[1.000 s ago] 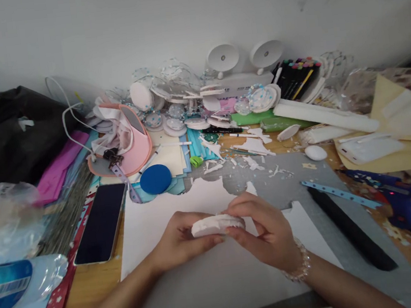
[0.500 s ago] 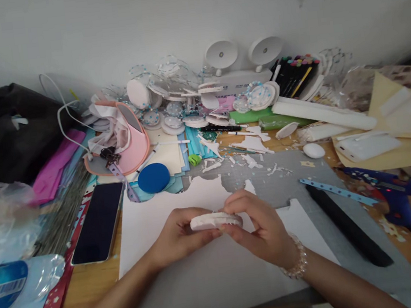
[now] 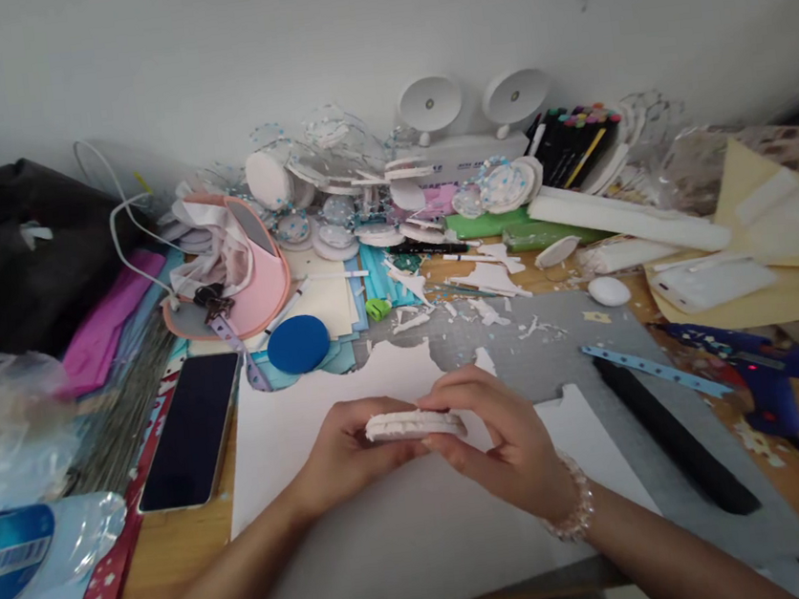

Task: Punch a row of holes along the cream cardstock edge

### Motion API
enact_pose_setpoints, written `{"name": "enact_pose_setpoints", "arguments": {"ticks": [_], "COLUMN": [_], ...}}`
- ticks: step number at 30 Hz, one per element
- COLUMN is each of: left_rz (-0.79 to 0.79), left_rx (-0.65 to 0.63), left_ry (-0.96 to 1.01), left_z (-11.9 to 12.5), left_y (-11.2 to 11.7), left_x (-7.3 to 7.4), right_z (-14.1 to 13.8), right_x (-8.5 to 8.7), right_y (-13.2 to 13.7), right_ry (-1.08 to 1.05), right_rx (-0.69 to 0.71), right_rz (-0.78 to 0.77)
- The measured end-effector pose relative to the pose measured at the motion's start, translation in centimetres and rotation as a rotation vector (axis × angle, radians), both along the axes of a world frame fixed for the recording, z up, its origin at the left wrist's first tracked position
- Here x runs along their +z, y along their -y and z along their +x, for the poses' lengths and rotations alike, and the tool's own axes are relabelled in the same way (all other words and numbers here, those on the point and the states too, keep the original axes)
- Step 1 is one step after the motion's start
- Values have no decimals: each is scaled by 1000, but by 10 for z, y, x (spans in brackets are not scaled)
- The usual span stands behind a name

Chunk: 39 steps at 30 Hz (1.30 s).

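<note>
Remotely, I see a thick white disc with a ragged rim (image 3: 410,424) held above the large white paper sheet (image 3: 291,427). Its left end sits between thumb and fingers of the left hand (image 3: 349,452), its right end between those of the right hand (image 3: 502,434), both pinched to the disc's thickness.

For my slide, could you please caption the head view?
Left hand and right hand hold a white disc over a notched sheet.
</note>
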<state>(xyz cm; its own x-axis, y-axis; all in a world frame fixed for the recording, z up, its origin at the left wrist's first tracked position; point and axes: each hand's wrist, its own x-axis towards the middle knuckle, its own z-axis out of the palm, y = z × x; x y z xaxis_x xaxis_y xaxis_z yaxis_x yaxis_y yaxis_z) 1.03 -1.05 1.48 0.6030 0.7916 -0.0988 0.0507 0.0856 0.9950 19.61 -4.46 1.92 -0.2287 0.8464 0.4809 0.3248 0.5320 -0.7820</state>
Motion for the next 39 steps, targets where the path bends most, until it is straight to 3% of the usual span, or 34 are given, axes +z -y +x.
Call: {"name": "enact_pose_setpoints", "arguments": {"ticks": [7, 15, 22, 28, 32, 39], "left_rz": [-3, 84, -2, 242, 414, 457], "left_rx": [26, 8, 79, 12, -62, -118], "left_ry": [-38, -79, 101, 129, 68, 32], "left_z": [-1, 0, -9, -10, -2, -1], "left_y": [0, 0, -1, -7, -8, -2], "left_x": [-7, -5, -11, -9, -6, -7], "right_z": [-1, -2, -1, 0, 1, -2], "right_x": [0, 0, 0, 1, 3, 5], "right_y": [3, 1, -3, -1, -1, -3], "right_ry": [-36, -2, -112, -92, -105, -127], "right_rx": [-11, 35, 66, 14, 71, 152], "right_rz": [-59, -72, -100, -46, -50, -68]}}
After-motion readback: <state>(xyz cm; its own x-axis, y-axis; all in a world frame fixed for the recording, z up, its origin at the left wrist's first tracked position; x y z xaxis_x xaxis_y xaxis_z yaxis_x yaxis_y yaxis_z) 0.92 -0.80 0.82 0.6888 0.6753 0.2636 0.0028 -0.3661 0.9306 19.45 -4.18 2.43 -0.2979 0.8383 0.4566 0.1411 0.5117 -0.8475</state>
